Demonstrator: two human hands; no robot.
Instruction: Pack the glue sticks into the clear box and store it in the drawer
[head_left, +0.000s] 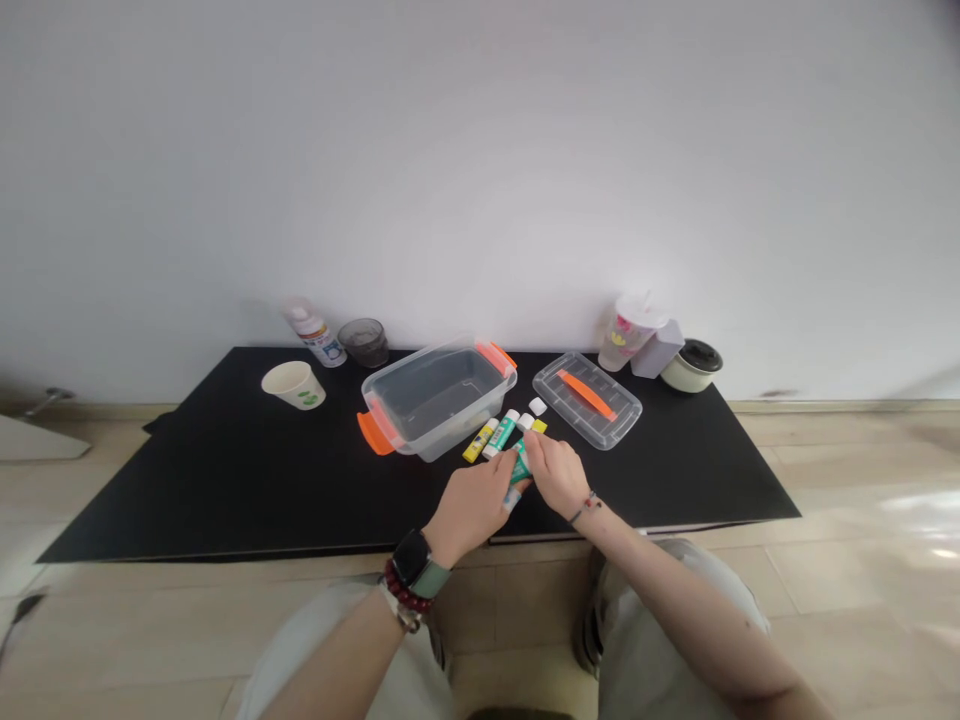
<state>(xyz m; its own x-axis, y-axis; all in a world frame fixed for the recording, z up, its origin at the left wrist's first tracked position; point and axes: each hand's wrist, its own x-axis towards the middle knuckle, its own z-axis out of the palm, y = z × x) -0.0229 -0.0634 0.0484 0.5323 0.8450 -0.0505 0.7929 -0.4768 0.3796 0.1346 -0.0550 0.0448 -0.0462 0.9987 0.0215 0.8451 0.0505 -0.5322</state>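
Observation:
Both my hands meet over the front middle of a black mat (pixel 225 480). My left hand (pixel 474 505) and my right hand (pixel 556 472) are closed on the same green glue stick (pixel 520 468), one at each end. Just beyond them lie a yellow glue stick (pixel 480 441), a green glue stick with a white cap (pixel 501 434), and another stick with a white cap (pixel 527 423). A loose white cap (pixel 537 406) sits behind those. A clear plastic box with orange latches (pixel 437 396) stands open to the left of the sticks.
The box's clear lid with an orange handle (pixel 587 398) lies to the right. A paper cup (pixel 294 384), a small bottle (pixel 315 333) and a grey glass (pixel 364 341) stand at the back left. A printed cup (pixel 628 330), a white box (pixel 658 349) and a round tin (pixel 691 365) stand at the back right.

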